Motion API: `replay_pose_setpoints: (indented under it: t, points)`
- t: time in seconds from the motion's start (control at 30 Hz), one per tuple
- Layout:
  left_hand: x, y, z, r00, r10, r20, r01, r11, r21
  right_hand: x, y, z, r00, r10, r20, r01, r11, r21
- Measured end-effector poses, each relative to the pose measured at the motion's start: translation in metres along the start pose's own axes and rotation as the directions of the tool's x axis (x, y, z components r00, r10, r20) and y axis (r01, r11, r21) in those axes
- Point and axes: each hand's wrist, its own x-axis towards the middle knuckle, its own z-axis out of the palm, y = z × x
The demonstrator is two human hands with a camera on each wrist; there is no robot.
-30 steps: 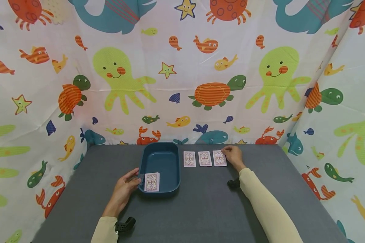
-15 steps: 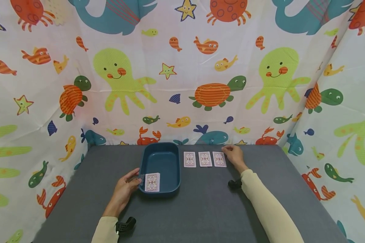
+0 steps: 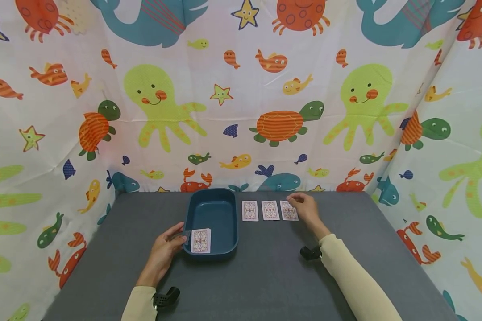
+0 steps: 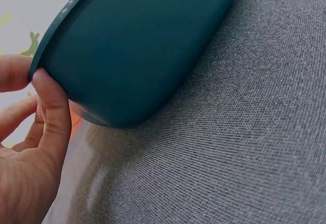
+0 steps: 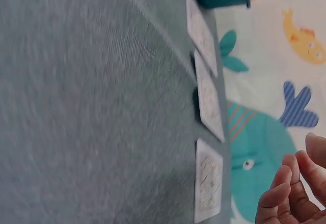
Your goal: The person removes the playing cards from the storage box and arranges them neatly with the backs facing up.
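My left hand [image 3: 160, 254] pinches the left rim of a dark teal plastic tray [image 3: 221, 227] between thumb and finger; the left wrist view shows this grip against the tray's outer wall [image 4: 137, 51]. Inside the tray, at its near left corner, lies a stack of playing cards [image 3: 201, 241], backs up. My right hand [image 3: 308, 209] is raised over the far right corner of the rightmost playing card [image 3: 288, 215]. Its fingers are loosely bent, and in the right wrist view nothing shows between the fingertips [image 5: 290, 160].
Two more face-down playing cards, a middle one [image 3: 270, 210] and a left one [image 3: 250, 211], lie in the same row, right of the tray. Beneath everything is a grey cloth-covered table [image 3: 265, 276]. A sea-animal printed curtain [image 3: 233, 40] stands behind and at both sides.
My right hand has come away from the rightmost card's edge and moved slightly left, over that card. The left hand and the tray have stayed in place.
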Motion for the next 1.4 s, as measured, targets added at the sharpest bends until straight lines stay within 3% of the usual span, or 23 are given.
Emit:
replay_pose_setpoints:
  t: [0.5, 0.73, 1.4]
  points:
    - [-0.002, 0.000, 0.001, 1.000, 0.011, 0.005, -0.011, 1.000, -0.022, -0.043, -0.037, 0.015, 0.989, -0.148, 0.028, 0.147, 0.988, 0.049]
    - [-0.003, 0.000, 0.000, 1.000, 0.009, 0.013, -0.009, 1.000, -0.025, -0.058, -0.056, 0.024, 0.981, -0.180, 0.068, 0.173, 0.980, 0.094]
    - [-0.003, 0.000, 0.000, 1.000, 0.009, 0.014, -0.009, 1.000, 0.002, -0.093, -0.093, 0.054, 0.931, -0.323, 0.170, 0.285, 0.934, 0.214]
